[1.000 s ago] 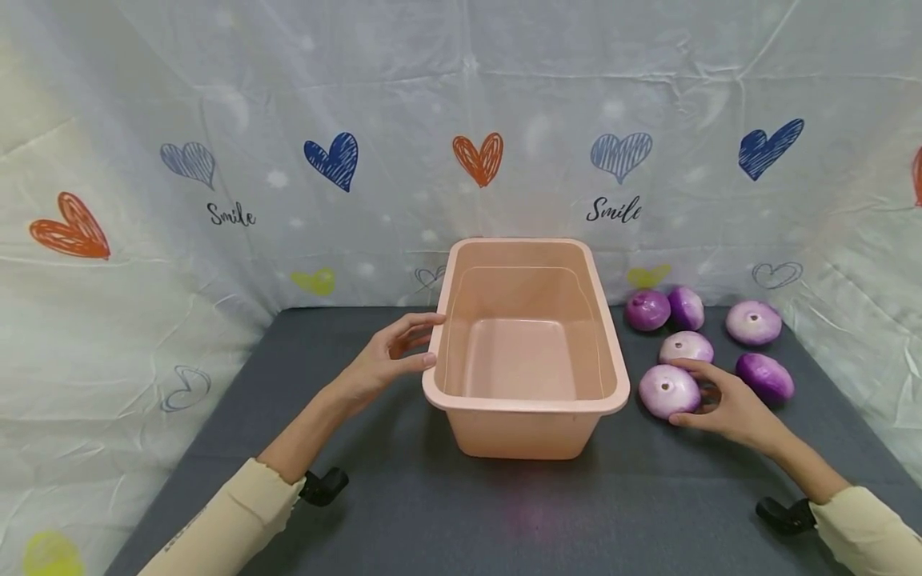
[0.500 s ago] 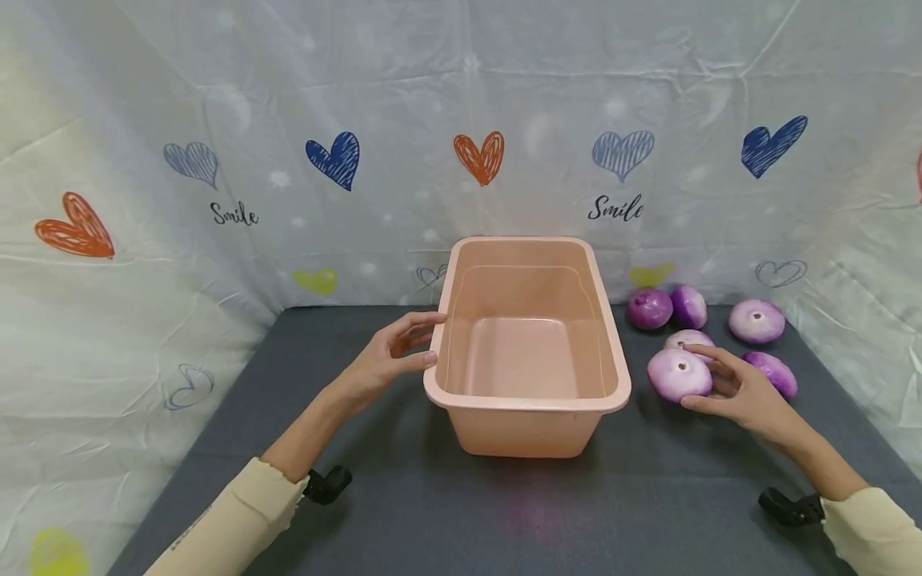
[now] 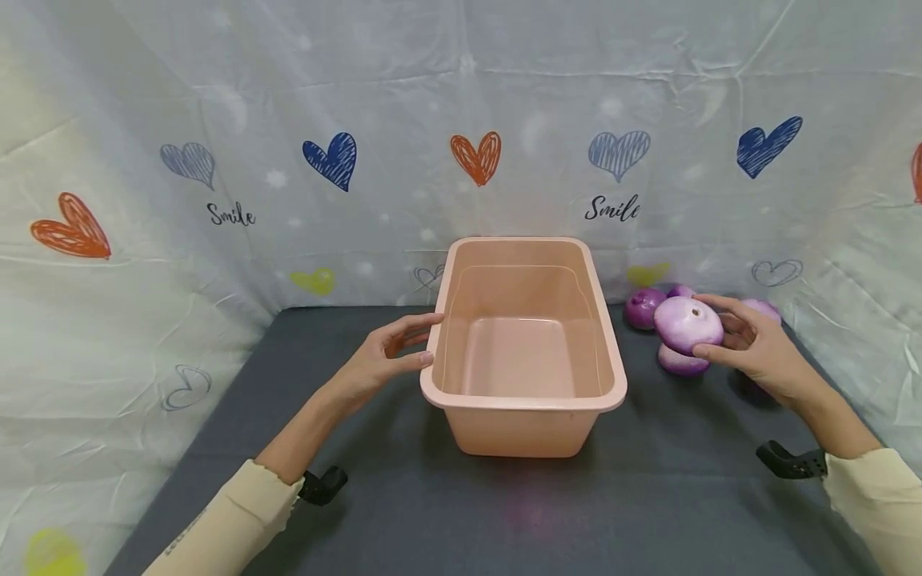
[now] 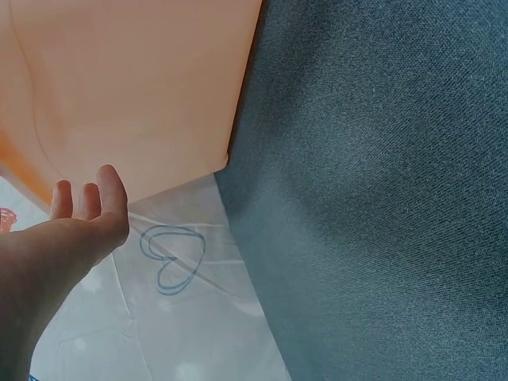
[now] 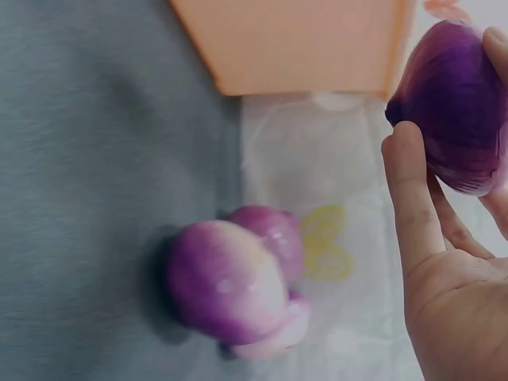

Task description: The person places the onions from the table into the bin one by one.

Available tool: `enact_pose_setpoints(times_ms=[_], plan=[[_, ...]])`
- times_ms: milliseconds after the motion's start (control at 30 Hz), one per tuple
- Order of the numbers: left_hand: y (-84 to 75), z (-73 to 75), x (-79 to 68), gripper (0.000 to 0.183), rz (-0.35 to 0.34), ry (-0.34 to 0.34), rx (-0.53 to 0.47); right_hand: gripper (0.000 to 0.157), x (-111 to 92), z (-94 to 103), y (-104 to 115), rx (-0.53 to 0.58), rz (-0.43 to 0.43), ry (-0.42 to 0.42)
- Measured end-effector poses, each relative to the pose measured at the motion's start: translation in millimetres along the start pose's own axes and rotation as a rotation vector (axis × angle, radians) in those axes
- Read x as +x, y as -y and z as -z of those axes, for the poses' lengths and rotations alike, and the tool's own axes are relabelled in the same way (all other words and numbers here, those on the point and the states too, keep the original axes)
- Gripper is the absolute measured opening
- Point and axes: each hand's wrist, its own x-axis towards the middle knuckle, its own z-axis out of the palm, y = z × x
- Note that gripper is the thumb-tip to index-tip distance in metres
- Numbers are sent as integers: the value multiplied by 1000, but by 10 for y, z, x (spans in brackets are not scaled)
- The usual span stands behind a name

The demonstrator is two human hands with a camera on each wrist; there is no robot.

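Note:
My right hand [image 3: 767, 352] holds a red onion [image 3: 687, 324] off the table, pinched between thumb and fingers. In the right wrist view that onion [image 5: 456, 111] shows its dark purple side. Below it another onion [image 3: 680, 364] lies on the table, with a purple onion [image 3: 643, 310] behind to the left. My left hand [image 3: 389, 348] rests at the left rim of a peach plastic basin [image 3: 526, 404], fingertips and thumb against the edge. The left wrist view shows the left hand [image 4: 71, 238] with its fingers extended beside the basin wall.
A dark grey cloth covers the table [image 3: 346, 496]. Behind it hangs a white curtain [image 3: 403, 96] printed with hearts. Further onions sit at the back right, one [image 3: 763, 309] partly hidden by my right hand. The basin's inside shows only its bare floor.
The right hand has lifted the front onion from the table, moving it up and slightly right over the onion behind. My left hand and the basin have stayed put.

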Motion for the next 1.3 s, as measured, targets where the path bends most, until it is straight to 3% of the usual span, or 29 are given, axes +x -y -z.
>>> enact_pose_setpoints(times_ms=[367,567,733,933,1133,1300], plan=[[-13,12,18,61,28,10,-16,67,251,-25,277,126,53,7],[-5,21,33,61,39,22,-24,66,366,-126,436,9,-4,-15],[8,34,23,61,41,19,-39,66,519,-260,560,-84,-14,19],[-6,31,24,61,47,13,-30,68,683,-409,613,-79,44,72],[-17,26,13,63,40,13,-31,70,799,-571,657,-97,44,132],[-10,24,9,62,29,15,-36,70,895,-699,661,-48,73,193]])
